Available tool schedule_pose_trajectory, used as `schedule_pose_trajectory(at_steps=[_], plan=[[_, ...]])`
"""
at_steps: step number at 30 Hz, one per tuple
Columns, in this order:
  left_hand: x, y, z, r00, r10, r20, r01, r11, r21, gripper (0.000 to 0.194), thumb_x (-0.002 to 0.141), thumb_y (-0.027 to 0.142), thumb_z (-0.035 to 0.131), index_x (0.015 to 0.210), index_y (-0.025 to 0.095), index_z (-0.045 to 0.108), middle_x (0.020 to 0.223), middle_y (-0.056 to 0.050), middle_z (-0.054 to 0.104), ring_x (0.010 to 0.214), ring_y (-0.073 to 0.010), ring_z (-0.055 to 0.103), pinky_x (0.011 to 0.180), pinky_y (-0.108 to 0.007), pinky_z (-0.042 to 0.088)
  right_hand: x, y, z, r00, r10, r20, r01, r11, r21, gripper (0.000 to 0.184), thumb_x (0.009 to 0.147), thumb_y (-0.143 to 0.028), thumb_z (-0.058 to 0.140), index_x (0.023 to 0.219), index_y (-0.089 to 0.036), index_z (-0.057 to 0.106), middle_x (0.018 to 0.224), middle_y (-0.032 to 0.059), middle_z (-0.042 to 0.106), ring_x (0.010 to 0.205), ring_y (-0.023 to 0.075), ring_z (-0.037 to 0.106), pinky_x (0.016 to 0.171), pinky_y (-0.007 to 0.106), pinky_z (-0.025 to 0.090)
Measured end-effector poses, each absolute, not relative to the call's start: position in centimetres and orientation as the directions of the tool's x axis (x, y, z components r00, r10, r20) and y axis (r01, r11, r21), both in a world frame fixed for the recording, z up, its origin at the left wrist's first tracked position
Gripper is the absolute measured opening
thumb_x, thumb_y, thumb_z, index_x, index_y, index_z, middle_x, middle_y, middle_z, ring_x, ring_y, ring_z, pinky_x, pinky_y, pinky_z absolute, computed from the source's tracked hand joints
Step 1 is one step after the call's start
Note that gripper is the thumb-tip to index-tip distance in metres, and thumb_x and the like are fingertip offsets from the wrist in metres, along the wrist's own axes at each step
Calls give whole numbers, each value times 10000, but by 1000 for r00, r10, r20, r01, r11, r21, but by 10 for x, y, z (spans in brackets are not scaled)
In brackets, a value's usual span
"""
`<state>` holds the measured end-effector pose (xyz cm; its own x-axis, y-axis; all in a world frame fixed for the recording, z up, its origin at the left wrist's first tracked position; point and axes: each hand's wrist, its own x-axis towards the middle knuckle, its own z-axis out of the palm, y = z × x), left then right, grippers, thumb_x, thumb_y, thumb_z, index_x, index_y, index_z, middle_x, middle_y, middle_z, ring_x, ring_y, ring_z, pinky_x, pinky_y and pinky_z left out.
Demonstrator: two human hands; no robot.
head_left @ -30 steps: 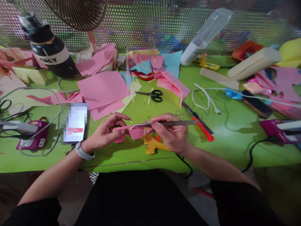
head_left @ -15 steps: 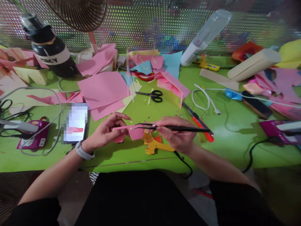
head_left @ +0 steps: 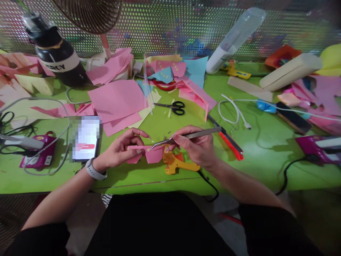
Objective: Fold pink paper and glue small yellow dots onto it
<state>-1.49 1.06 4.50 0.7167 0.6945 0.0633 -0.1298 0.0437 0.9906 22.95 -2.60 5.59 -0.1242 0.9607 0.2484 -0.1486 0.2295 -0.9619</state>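
My left hand (head_left: 124,147) pinches a small cut piece of pink paper (head_left: 154,155) between thumb and fingers, above the near part of the table. Small pale yellow bits sit along the paper's upper edge. In my right hand (head_left: 195,146) is a pair of bent-tip tweezers (head_left: 191,135), held like a pen. Their tips touch or hover just over the pink paper beside a yellow bit; which of the two I cannot tell. Below my right hand lies a yellow glue gun (head_left: 177,164), partly behind the paper and hand.
Black-handled scissors (head_left: 173,107) and pink paper sheets (head_left: 117,99) lie beyond my hands. A phone (head_left: 86,138) is left of my left hand. To the right are a red-and-black cutter (head_left: 231,143) and a white cable (head_left: 236,110). A black bottle (head_left: 60,58) stands at back left.
My right hand has turned the tweezers, so their flat side now shows and their rear end points higher. The pink paper has tilted to show more of its face.
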Motion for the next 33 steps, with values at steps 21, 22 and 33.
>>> schedule_pose_trajectory(at_steps=[21,22,33], plan=[[-12,9,44,675,737,24,-177,130,976,281,906,196,645,1154,158,518,783,-6,629,567,-71,555,489,-165,433,232,-38,60,-235,779,582,185,624,-760,149,819,-182,713,952,-249,723,798,21,782,640,157,717,551,278,575],[-12,9,45,673,739,23,-174,129,976,282,906,196,646,1154,157,518,784,-7,629,575,-74,559,496,-166,437,232,-37,60,-238,766,597,202,640,-741,151,823,-183,707,956,-254,723,791,19,782,634,157,713,546,280,569],[-12,9,46,686,727,31,-196,143,970,278,914,191,644,1159,150,519,781,-4,631,561,-66,549,482,-157,430,230,-37,56,-235,753,614,214,657,-723,203,846,-156,679,1013,-266,719,797,16,780,635,158,709,551,289,562]])
